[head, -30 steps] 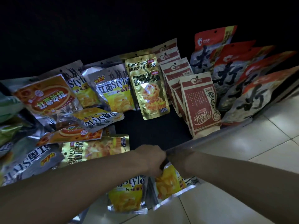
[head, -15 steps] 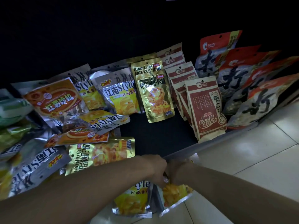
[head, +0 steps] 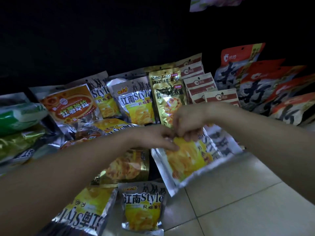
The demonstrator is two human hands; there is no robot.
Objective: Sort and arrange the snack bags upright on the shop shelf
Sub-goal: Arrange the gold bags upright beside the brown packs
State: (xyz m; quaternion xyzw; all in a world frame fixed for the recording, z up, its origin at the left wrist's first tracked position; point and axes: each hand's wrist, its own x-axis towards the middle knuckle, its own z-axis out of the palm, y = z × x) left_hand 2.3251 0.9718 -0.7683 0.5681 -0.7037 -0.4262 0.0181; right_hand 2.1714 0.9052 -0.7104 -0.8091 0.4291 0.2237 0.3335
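Two hands are holding a yellow chip bag [head: 189, 157] over the shelf edge. The left hand [head: 153, 138] and the right hand [head: 189, 121] are both pinching its top edge. The bag is tilting. Gold bags [head: 167, 99] and red bags [head: 201, 82] are standing up behind. More chip bags [head: 142, 208] are lying down below.

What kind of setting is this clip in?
Most likely a small shop, at a low display shelf. Rows of matching red seed bags and gold snack bags stand facing out, and the tiled floor starts right at the shelf's edge.
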